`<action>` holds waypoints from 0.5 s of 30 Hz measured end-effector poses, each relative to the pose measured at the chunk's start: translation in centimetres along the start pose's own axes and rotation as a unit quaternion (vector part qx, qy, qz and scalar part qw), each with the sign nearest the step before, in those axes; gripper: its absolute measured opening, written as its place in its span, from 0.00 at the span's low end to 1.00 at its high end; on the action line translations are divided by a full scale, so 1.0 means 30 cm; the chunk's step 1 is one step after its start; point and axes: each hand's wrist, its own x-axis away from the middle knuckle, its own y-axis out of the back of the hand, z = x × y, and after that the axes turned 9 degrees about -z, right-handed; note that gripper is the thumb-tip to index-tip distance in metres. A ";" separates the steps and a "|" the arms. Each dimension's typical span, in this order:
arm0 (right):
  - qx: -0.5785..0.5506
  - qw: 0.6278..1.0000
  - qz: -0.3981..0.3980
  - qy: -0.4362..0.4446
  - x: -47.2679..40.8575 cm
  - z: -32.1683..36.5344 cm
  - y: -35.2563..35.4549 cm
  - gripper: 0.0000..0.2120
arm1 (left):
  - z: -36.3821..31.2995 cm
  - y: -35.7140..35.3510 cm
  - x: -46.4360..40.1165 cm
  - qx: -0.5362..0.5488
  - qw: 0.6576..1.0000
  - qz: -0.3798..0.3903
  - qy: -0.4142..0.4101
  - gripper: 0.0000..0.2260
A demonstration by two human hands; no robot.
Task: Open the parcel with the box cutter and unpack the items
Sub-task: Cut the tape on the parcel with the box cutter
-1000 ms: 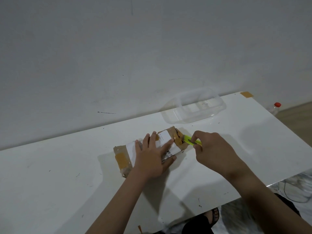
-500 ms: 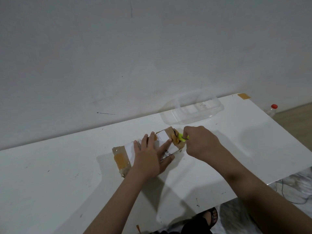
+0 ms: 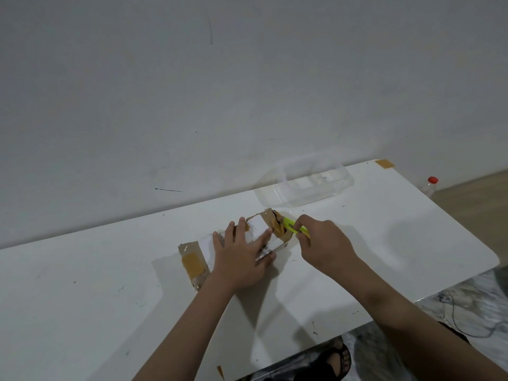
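A small brown cardboard parcel (image 3: pixel 195 261) with white labels and tape lies in the middle of the white table (image 3: pixel 82 298). My left hand (image 3: pixel 242 257) rests flat on top of it, fingers spread, pressing it down. My right hand (image 3: pixel 325 246) grips a yellow-green box cutter (image 3: pixel 292 225), whose tip sits at the parcel's right end, where the tape shows a dark slit.
A clear plastic container (image 3: pixel 305 187) stands behind the parcel near the wall. A bottle with a red cap (image 3: pixel 431 182) stands on the floor past the table's right end. A sandalled foot (image 3: pixel 334 358) and a cable (image 3: pixel 467 323) lie below the table's front edge.
My right hand pushed the box cutter left into the parcel's right end, then drew back a little to the right, showing more of the cutter. My left hand stayed pressed on the parcel.
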 end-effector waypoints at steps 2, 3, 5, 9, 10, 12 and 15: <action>0.001 1.000 0.002 0.000 -0.007 -0.002 0.016 0.08 | 0.000 0.002 0.002 0.006 1.000 -0.006 0.002 0.25; 0.001 1.000 0.004 -0.001 -0.010 -0.002 0.025 0.07 | 0.001 0.003 0.003 0.010 1.000 -0.008 0.004 0.25; -0.003 1.000 0.004 -0.001 -0.012 -0.003 0.041 0.07 | 0.003 0.007 0.001 0.018 1.000 -0.009 0.007 0.25; -0.004 1.000 0.002 -0.004 -0.004 -0.016 0.072 0.05 | 0.007 0.009 -0.004 0.017 1.000 -0.004 0.007 0.25; -0.007 1.000 0.000 -0.006 -0.001 -0.017 0.078 0.05 | 0.009 0.010 -0.004 0.018 1.000 -0.003 0.006 0.25; -0.016 1.000 -0.004 -0.007 0.004 -0.015 0.085 0.05 | 0.011 0.009 -0.004 0.021 1.000 -0.001 0.006 0.25; -0.018 1.000 -0.006 -0.002 0.007 -0.006 0.079 0.05 | 0.010 0.010 -0.004 0.020 1.000 -0.005 0.004 0.25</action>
